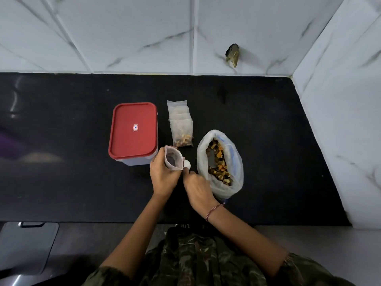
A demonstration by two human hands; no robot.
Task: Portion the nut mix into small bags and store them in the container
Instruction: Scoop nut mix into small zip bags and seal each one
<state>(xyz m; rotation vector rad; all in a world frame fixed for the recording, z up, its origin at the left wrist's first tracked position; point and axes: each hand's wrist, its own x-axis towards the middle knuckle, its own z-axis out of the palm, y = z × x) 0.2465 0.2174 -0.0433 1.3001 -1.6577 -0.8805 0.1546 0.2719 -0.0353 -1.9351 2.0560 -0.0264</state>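
I see white marble-veined wall tiles (123, 34) closing the back and right side, with one chipped dark hole (233, 55) in them. A black tabletop (268, 120) runs below. On it sits the container (134, 129), its red lid on, left of centre. At right the large bag (235, 159) lies open, nut mix (218, 162) showing. Between them lies a stack of small bags (180, 118), the nearest one holding nuts. My left hand (162, 176) grips an open small bag (172, 159) beside the container. My right hand (199, 187), fingers curled, pinches a small white object (187, 164) at that bag's mouth.
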